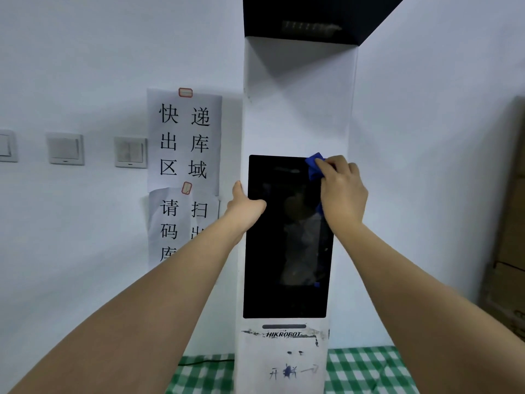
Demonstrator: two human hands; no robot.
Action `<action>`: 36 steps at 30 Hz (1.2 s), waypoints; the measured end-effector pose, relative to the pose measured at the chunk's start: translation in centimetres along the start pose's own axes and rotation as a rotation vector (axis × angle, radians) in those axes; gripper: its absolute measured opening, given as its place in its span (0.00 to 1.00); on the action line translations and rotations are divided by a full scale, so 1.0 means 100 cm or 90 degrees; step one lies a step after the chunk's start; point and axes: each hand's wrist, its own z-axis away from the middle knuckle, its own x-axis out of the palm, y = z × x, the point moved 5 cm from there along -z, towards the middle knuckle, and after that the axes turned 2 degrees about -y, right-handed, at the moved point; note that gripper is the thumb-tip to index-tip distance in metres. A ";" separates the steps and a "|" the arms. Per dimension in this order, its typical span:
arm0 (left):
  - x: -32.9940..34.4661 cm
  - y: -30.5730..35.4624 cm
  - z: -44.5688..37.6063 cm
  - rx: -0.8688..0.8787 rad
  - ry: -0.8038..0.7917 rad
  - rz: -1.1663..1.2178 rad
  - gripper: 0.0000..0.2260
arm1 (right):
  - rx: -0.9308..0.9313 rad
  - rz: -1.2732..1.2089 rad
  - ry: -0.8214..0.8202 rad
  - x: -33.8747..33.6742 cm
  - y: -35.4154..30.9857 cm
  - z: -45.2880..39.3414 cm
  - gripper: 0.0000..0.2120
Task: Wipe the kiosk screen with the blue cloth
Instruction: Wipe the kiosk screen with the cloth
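Screen: the kiosk screen [284,251] is showing dark and unlit, sitting upright in the front face of the white kiosk column [298,109], with faint reflections in the glass.
Cloth: the blue cloth [314,166] is lying bunched against the screen's upper right corner, most of it hiding under the hand, with a small fold poking out above and to the left.
Right hand: the right hand [342,191] is pressing the cloth flat onto the glass, fingers curled down over it and gripping it.
Left hand: the left hand [245,206] is bracing the column's left edge beside the screen, thumb lying on the glass, the other fingers wrapping around the side out of sight, so it is clasping the column.
Column: the brand lettering is showing below the screen, above scuffed paint and some handwritten marks; a black hood [306,18] is capping the top.
Wall: two paper notices [184,140] with large Chinese characters are hanging just left of the column, and light switches [130,152] are sitting further left.
Table: a green checked tablecloth [366,371] is spreading under the column's base.
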 end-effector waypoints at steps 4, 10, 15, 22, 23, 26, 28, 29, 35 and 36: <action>0.005 0.006 0.005 -0.010 0.002 0.004 0.37 | -0.038 -0.039 -0.021 0.003 -0.036 0.003 0.20; 0.006 0.003 0.006 -0.009 -0.002 -0.008 0.37 | -0.258 0.039 -0.084 -0.001 -0.030 0.000 0.21; 0.005 0.000 0.008 -0.025 -0.014 -0.022 0.37 | -0.007 0.032 -0.026 -0.004 0.006 -0.003 0.22; 0.005 -0.002 0.004 -0.031 -0.002 0.011 0.39 | -0.204 0.026 -0.102 0.004 -0.027 0.010 0.22; 0.006 -0.002 0.004 -0.030 0.000 0.009 0.39 | -0.232 0.036 -0.117 0.002 -0.022 0.009 0.21; 0.007 -0.004 0.005 -0.031 0.003 -0.001 0.39 | -0.113 0.032 -0.129 -0.006 0.007 -0.001 0.18; 0.006 -0.006 0.005 -0.034 0.002 -0.010 0.39 | 0.046 -0.018 -0.091 -0.007 0.027 -0.005 0.21; 0.006 -0.007 0.005 -0.036 0.001 -0.013 0.39 | 0.111 -0.052 -0.069 -0.008 0.030 -0.005 0.22; 0.006 -0.007 0.003 -0.040 0.000 -0.013 0.40 | -0.065 -0.059 -0.111 0.001 -0.008 0.010 0.20; 0.006 -0.007 0.003 -0.039 0.002 -0.015 0.40 | -0.125 -0.043 -0.122 0.001 -0.007 0.010 0.19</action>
